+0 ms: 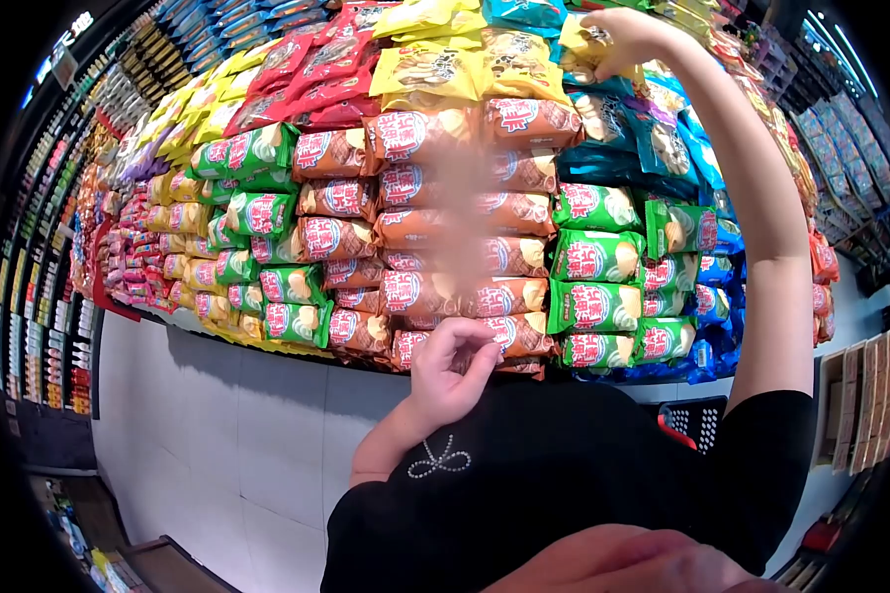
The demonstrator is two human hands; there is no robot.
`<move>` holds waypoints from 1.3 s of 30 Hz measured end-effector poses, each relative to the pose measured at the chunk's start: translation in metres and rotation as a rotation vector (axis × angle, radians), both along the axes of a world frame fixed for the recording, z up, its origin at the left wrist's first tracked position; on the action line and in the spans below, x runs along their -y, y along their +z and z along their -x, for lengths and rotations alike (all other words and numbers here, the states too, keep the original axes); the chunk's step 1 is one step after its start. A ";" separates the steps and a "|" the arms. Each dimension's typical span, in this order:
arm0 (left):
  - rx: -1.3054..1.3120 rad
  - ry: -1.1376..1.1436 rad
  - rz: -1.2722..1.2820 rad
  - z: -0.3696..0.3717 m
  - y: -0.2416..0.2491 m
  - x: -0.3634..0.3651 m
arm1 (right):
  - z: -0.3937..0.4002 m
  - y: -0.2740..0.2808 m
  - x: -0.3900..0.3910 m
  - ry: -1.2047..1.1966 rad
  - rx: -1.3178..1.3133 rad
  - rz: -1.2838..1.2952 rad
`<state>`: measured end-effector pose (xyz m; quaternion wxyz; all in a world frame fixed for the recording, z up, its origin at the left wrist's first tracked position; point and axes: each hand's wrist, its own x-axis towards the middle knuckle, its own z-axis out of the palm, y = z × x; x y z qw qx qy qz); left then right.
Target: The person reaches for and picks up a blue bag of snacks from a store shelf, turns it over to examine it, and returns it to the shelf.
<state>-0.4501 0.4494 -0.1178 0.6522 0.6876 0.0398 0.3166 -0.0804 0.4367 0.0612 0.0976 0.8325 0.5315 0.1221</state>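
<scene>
My right hand (631, 44) reaches to the upper part of the snack stack, arm stretched out. Its thumb and fingers are around the edge of a yellow snack bag (585, 42). Close to the chest, my left hand (453, 371) has its fingers curled in toward the thumb, with nothing seen in it. Just beyond it lie brown chip bags (522, 334) in stacked rows. Green chip bags (599, 306) sit to their right. Teal snack bags (663, 143) lie below the right forearm side of the stack.
Red snack bags (316, 69) and more green bags (267, 153) fill the left of the display. Shelves of bottles (49, 326) line the far left. Tiled floor (237, 425) shows at lower left. A black basket (700, 420) with a red part is beside the body.
</scene>
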 end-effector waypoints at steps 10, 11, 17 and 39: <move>-0.014 0.019 0.007 0.001 -0.002 -0.001 | 0.028 0.017 -0.005 -0.217 -0.070 -0.152; -0.015 0.016 0.007 0.001 -0.002 -0.001 | 0.027 0.016 -0.006 -0.220 -0.070 -0.152; -0.022 0.012 -0.002 0.000 -0.003 -0.001 | 0.047 0.008 -0.035 0.115 -0.128 -0.502; -0.034 0.081 0.037 0.007 -0.006 -0.005 | -0.056 -0.045 -0.093 0.027 -0.088 -0.359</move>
